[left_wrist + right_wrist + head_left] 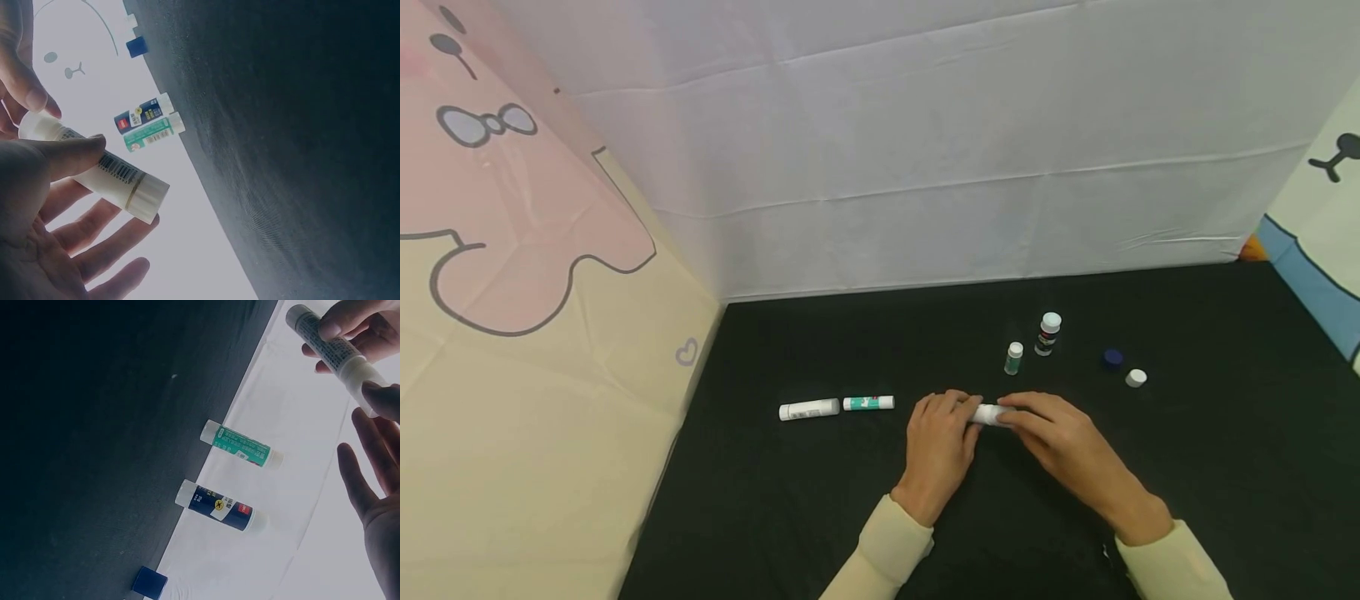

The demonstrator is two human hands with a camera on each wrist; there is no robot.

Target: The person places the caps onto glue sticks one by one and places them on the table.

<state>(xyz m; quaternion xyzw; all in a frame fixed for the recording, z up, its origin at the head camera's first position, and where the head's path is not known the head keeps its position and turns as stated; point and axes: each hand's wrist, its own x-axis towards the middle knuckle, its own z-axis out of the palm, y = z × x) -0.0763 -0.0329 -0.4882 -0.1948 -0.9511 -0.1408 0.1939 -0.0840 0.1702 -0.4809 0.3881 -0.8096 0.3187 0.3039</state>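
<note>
A white glue stick (991,415) with a printed barcode label lies between my two hands, just above the black table. My left hand (936,446) grips its body, thumb across the label, as the left wrist view shows. At the other end, my right hand (1067,446) pinches the white end piece (359,375) between thumb and fingers. Beyond the hands, a green glue stick (1013,359) and a dark blue glue stick (1047,336) stand upright with white tops.
On the left, a white glue stick (808,409) and a green-labelled glue stick (868,403) lie end to end. A blue cap (1112,358) and a white cap (1136,378) sit at the right. White cloth (925,167) hangs behind the black table (760,517).
</note>
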